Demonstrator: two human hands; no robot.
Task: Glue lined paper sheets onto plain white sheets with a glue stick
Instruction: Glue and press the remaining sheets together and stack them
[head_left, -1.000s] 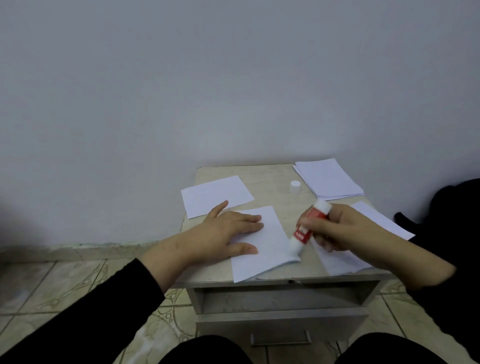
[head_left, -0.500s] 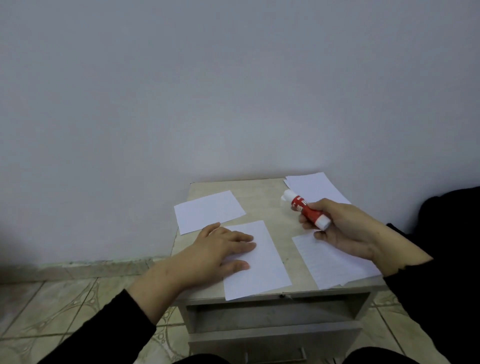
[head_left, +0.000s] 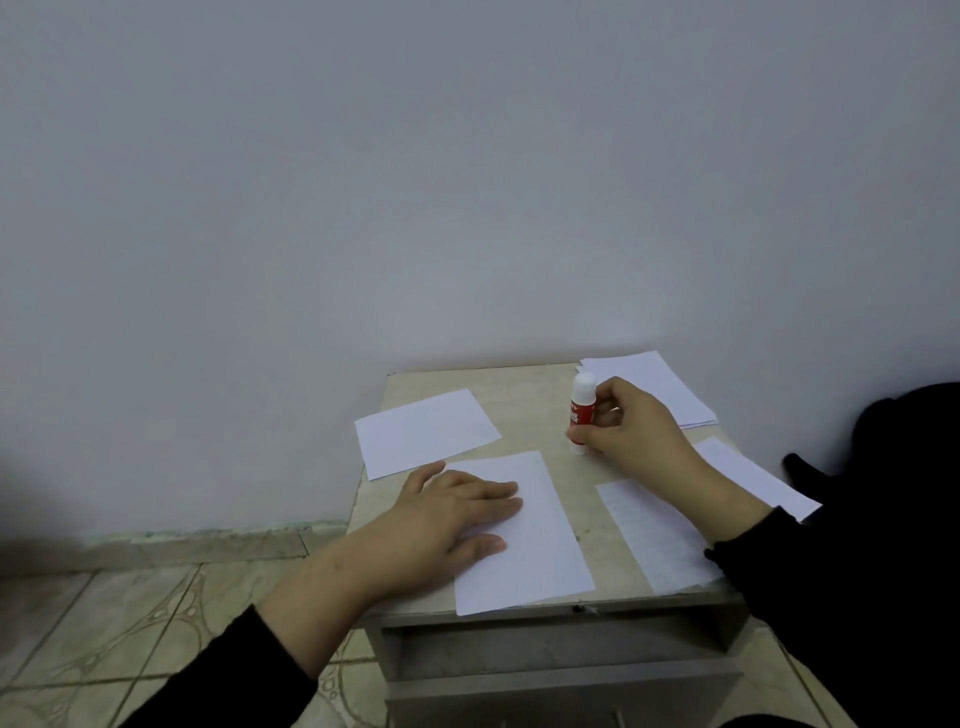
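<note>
A red and white glue stick (head_left: 581, 413) stands upright with its cap on, at the back of a small beige table (head_left: 535, 410). My right hand (head_left: 631, 434) holds the stick by its lower part. My left hand (head_left: 447, 519) lies flat, fingers spread, on a white sheet (head_left: 535, 551) near the table's front edge. A faintly lined sheet (head_left: 652, 535) lies to the right of it, partly under my right forearm. Another sheet (head_left: 423, 436) lies at the back left.
A stack of paper (head_left: 660, 387) sits at the back right corner against the grey wall. One more sheet (head_left: 753, 478) hangs over the right edge. An open drawer (head_left: 561, 654) juts out below the tabletop. Tiled floor (head_left: 130, 623) lies to the left.
My right hand carried the glue stick from the front sheet to the back of the table, and the stick is now capped and upright. My left hand stayed pressed on the sheet.
</note>
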